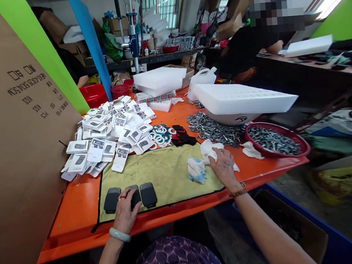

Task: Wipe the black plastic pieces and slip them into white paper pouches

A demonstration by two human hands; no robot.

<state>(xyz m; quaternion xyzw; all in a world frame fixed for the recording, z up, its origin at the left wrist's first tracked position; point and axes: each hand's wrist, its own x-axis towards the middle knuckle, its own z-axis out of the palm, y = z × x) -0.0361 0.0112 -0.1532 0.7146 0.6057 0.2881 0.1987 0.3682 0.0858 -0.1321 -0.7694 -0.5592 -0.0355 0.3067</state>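
My left hand (125, 211) rests on the middle one of three black rounded pads (148, 194) lined up at the near edge of a yellow-green cloth (164, 175) on the orange table (78, 209). My right hand (224, 169) lies on a white rag (209, 149) at the cloth's right edge, fingers curled over it. A blue-and-white rag (196, 170) lies just left of that hand.
A heap of white printed cards (109, 135) covers the table's left. Rings (161, 135) and black pieces (182, 135) lie behind the cloth. Metal parts (212, 129) spill beside a red bowl (276, 140). White foam trays (243, 98), a cardboard sheet (18, 140) left, a person (248, 41) behind.
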